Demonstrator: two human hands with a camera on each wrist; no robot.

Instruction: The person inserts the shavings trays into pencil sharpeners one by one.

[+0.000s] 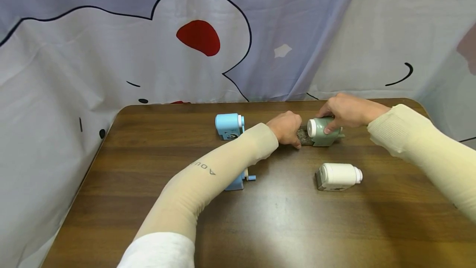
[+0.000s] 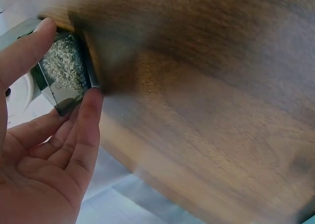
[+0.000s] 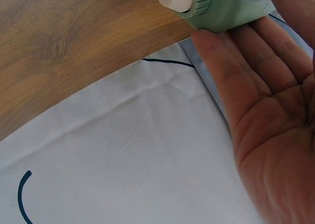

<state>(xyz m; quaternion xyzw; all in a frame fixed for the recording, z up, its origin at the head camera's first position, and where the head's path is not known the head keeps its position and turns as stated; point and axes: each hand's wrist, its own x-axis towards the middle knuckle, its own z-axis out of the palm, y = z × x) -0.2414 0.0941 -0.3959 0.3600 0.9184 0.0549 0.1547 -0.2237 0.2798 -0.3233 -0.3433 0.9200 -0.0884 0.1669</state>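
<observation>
A green pencil sharpener (image 1: 322, 139) with a white round knob lies toward the back right of the table, its drawer of shavings (image 2: 64, 64) sticking out on the left side. My right hand (image 1: 347, 110) holds the sharpener's body from above, thumb on the near side and fingers on the far side. In the right wrist view, fingertips touch the green body (image 3: 231, 10). With thumb and fingers, my left hand (image 1: 287, 128) pinches the clear-sided drawer, its thumb along one edge. Pale shavings show through the drawer's wall in the left wrist view.
A light blue pencil sharpener (image 1: 227, 124) stands left of my left hand. Another blue one (image 1: 236, 183) is partly hidden under my left forearm. A cream sharpener (image 1: 337, 175) lies nearer, below the green one. Behind the brown table (image 1: 282, 226) hangs a printed curtain (image 1: 111, 53).
</observation>
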